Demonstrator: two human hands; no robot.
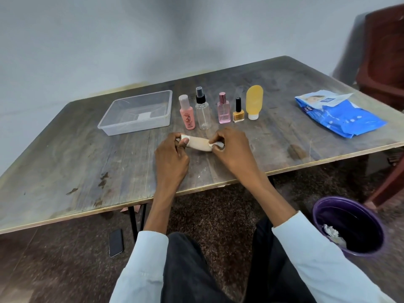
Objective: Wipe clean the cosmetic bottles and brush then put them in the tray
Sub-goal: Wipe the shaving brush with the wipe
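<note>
Just above the table's middle, my left hand (172,154) grips the left end of a beige tube bottle (198,145) held sideways. My right hand (231,147) pinches a white wipe (218,145) against the tube's right end. Behind them stand a pink bottle (188,112), a clear spray bottle (202,110), a pink perfume bottle (224,109), a yellow nail polish (238,111) and a yellow tube (254,101) upside down on its cap. A clear plastic tray (111,130) with nothing in it sits at the left of the row. No brush is visible.
A blue pack of wipes (341,114) lies at the table's right. A purple bin (349,224) with crumpled wipes stands on the floor at my right. A phone (115,242) lies on the floor under the table. A dark chair (384,53) stands at the far right.
</note>
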